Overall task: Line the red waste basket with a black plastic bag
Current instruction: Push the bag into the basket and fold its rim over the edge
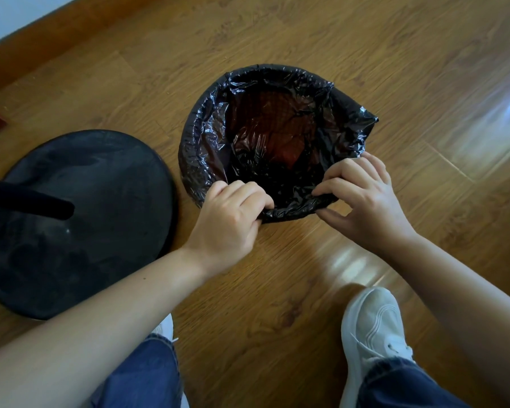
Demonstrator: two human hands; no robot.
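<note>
Hands: our left hand point(233, 214) and right hand point(362, 198) pinch the black plastic bag point(206, 136) at the near rim.
Advice: we fold it evenly over the red waste basket point(277, 136).

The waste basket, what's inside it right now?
A black plastic bag lines the red waste basket, whose mesh shows through the thin film. Both hands, left and right, pinch the bag at the near rim. The bottom is covered, so any contents are hidden.

I see both bare forearms reaching forward and down. My left hand point(230, 213) is curled closed, fingers pinched against the thumb. My right hand point(362, 195) pinches likewise, knuckles up, wrist bent.
</note>
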